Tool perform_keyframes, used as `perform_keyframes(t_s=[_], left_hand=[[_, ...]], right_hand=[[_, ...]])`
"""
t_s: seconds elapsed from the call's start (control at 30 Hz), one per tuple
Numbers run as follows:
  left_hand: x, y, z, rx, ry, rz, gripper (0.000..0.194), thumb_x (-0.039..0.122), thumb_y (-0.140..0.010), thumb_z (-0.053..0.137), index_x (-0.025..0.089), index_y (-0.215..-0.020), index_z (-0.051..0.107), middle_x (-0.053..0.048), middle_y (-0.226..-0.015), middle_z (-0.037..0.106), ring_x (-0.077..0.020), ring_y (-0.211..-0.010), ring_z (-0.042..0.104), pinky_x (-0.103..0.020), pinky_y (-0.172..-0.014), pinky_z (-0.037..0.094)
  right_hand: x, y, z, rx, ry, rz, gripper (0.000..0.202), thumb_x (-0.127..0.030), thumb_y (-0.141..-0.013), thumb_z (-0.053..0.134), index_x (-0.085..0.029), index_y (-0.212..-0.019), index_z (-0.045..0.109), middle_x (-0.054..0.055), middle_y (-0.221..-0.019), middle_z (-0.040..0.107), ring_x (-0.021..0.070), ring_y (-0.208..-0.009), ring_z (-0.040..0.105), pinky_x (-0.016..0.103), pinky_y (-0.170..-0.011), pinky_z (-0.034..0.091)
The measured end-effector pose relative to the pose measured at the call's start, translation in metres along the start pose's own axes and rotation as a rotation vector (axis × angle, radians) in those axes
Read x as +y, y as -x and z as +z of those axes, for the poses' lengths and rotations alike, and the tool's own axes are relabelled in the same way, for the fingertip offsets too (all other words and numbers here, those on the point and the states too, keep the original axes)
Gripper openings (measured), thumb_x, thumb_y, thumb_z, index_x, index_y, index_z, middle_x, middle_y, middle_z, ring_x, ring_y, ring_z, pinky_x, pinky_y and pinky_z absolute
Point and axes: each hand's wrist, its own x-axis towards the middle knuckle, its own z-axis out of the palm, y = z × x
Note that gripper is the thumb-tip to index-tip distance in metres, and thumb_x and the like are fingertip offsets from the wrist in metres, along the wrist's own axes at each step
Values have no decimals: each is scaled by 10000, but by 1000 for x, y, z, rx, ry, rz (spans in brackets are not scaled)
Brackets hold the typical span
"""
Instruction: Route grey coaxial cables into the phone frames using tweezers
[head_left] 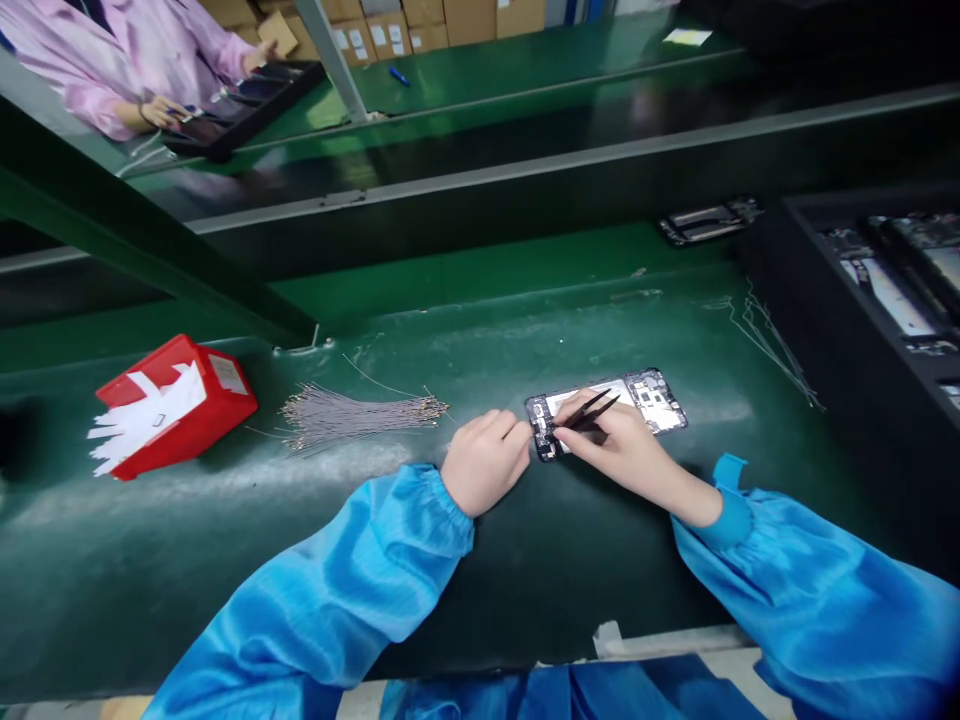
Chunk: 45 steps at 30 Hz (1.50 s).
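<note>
An opened phone body [652,398] with bare circuit parts lies face up on the green bench, slightly right of the middle. My left hand [486,460] is closed at its left end, fingers curled; what they pinch, if anything, is too small to make out. Over the phone, my right hand [611,440] holds black tweezers [598,408] between thumb and fingers and touches the phone's left part. To the left of my left hand lies a bundle of thin grey cables [360,418] with small gold-coloured ends.
A red bin [229,400] with white strips stands at the left. Loose wires [772,345] and another phone frame [709,221] lie at the right, beside a black tray [817,290] of phone bodies. A person in pink [135,50] handles a tray across the bench.
</note>
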Motion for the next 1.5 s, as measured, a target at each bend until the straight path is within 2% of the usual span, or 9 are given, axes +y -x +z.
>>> perform_keyframes(t_s=[0.2, 0.33, 0.83, 1.5], left_hand=[[2, -1, -3, 39, -19, 14, 161, 193, -846, 426, 184, -710, 512, -3, -692, 500, -140, -661, 453, -257, -594, 358], [3, -1, -3, 76, -21, 14, 171, 183, -843, 421, 186, -698, 511, -3, -676, 486, -143, -654, 439, -262, -584, 347], [4, -1, -3, 106, -43, 71, 196, 175, -837, 426, 183, -657, 505, -6, -641, 473, -149, -626, 415, -274, -570, 323], [6, -1, -4, 148, -55, 116, 205, 176, -839, 433, 182, -646, 501, -7, -624, 460, -154, -626, 414, -283, -564, 306]], right_hand=[[0, 0, -1, -2, -126, 140, 94, -177, -761, 569, -189, -851, 592, 30, -849, 626, 151, -805, 606, 270, -687, 518], [1, 0, 0, -2, -191, 173, 63, -196, -755, 582, -189, -815, 599, 26, -829, 626, 145, -765, 616, 265, -668, 528], [-2, -1, -1, 10, -120, 96, 72, -160, -736, 566, -180, -797, 599, 31, -797, 642, 147, -744, 618, 252, -634, 526], [-1, -1, 0, -13, -119, 118, 76, -167, -741, 560, -181, -808, 593, 29, -801, 637, 142, -736, 616, 254, -633, 520]])
